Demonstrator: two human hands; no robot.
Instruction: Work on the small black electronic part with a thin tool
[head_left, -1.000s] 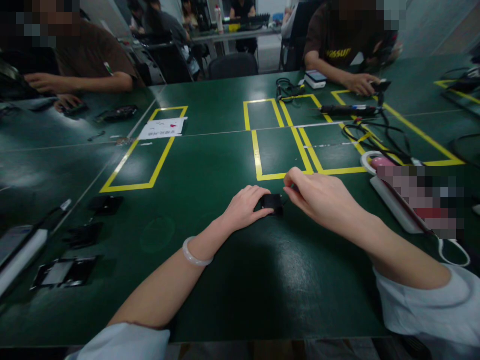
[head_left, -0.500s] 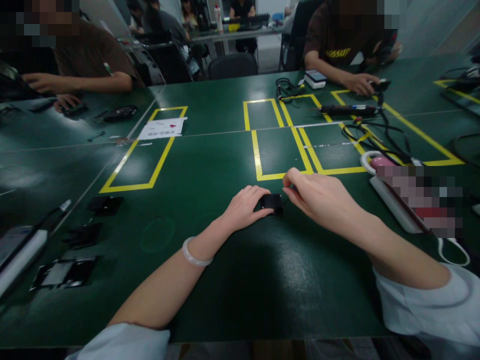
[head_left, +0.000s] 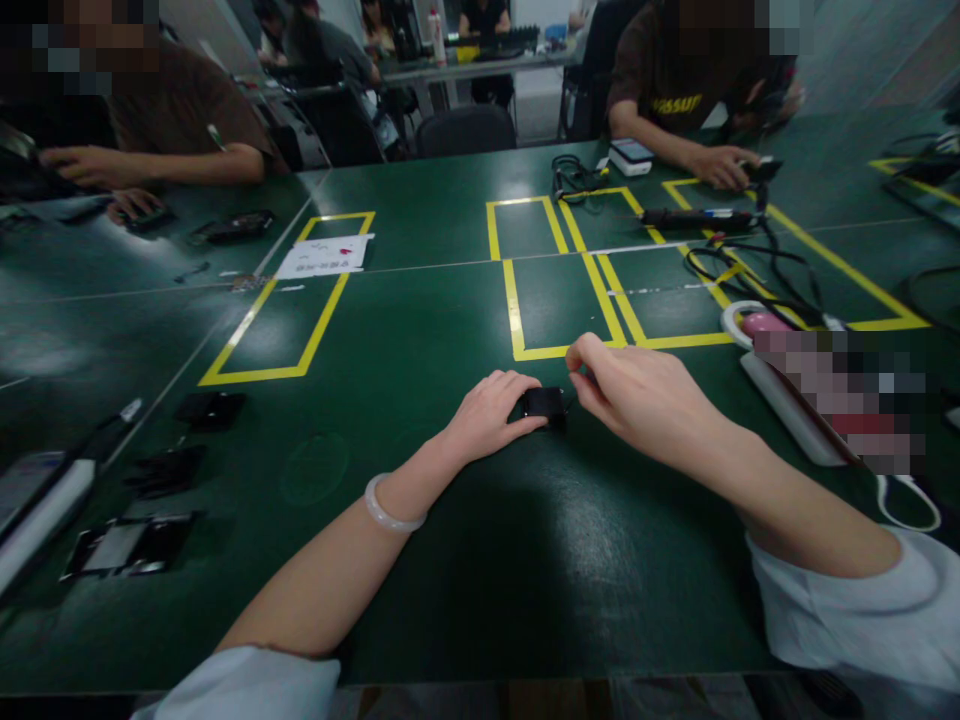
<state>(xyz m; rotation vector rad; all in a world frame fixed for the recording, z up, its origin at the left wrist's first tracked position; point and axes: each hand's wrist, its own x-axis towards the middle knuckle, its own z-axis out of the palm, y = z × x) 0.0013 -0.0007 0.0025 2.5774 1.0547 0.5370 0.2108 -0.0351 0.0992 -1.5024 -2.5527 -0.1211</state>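
Note:
A small black box-shaped part (head_left: 545,404) lies on the green table (head_left: 420,330), near its middle. My left hand (head_left: 491,412) rests beside it, fingers curled against its left side and holding it down. My right hand (head_left: 637,392) hovers just right of the part, thumb and fingers pinched on a thin dark tool whose tip points at the part's right edge; the tool is mostly hidden by the fingers. A pale bangle (head_left: 388,508) circles my left wrist.
Yellow tape rectangles (head_left: 559,300) mark the table beyond my hands. Black parts (head_left: 210,408) and a flat frame (head_left: 127,545) lie at left. A white power strip (head_left: 787,405) and cables (head_left: 750,265) are at right. Two people sit across the table, hands on it.

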